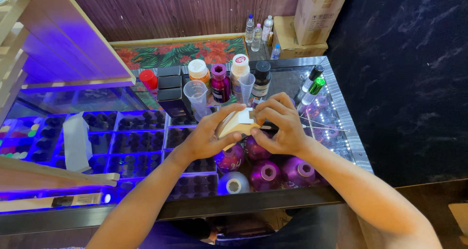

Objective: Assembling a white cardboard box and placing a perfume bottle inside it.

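Both my hands meet over the glass counter (336, 107) and hold a small beige cardboard box (236, 126) between them. My left hand (208, 134) grips the box from the left and underneath. My right hand (279, 124) pinches its white top flap (244, 115) from the right. Directly beneath the box stand several round purple bottles (265, 173) and one silver-capped bottle (233, 184).
Behind my hands stand bottles with white, purple and black caps (224, 81), two clear measuring cups (197, 94), black boxes (171, 90) and green-capped vials (312, 86). Blue-lit trays of small dark bottles (122, 142) lie under the glass. Wooden shelves (63, 39) rise at left; cardboard boxes (317, 12) sit at back.
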